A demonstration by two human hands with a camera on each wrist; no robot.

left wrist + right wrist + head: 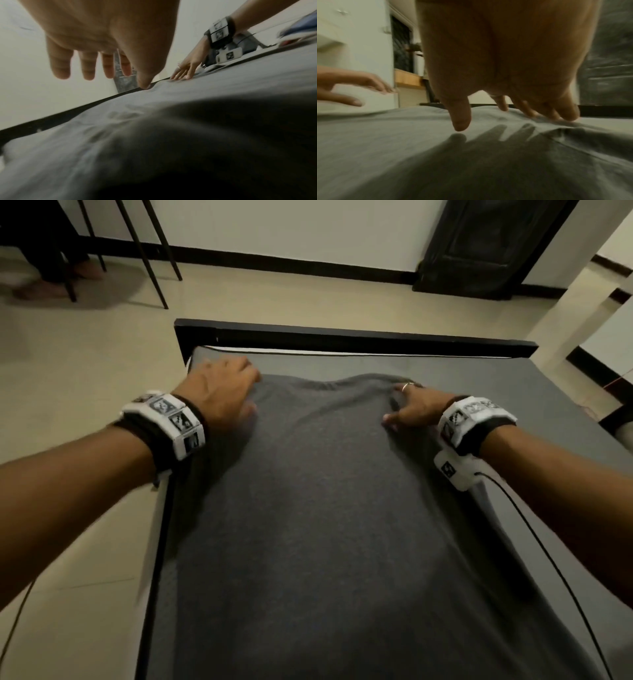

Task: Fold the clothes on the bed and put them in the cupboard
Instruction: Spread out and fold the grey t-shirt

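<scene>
Dark grey cotton T-shirt (325, 508) lies flat mid-frame, unfolded; your left hand (219, 395) and right hand (416, 409) press it, fingers straight; folding, cupboard remain.

Your shirt (318, 501) lies spread flat on the bed (534, 419), running from you toward the far bed frame (356, 338). Your left hand (219, 395) sits over its far left corner, your right hand (418, 409) on its far right part, fingers (568, 112) touching the cloth. Beyond the frame lies the floor (291, 296), then the wall with a door (486, 244) at the right.
</scene>
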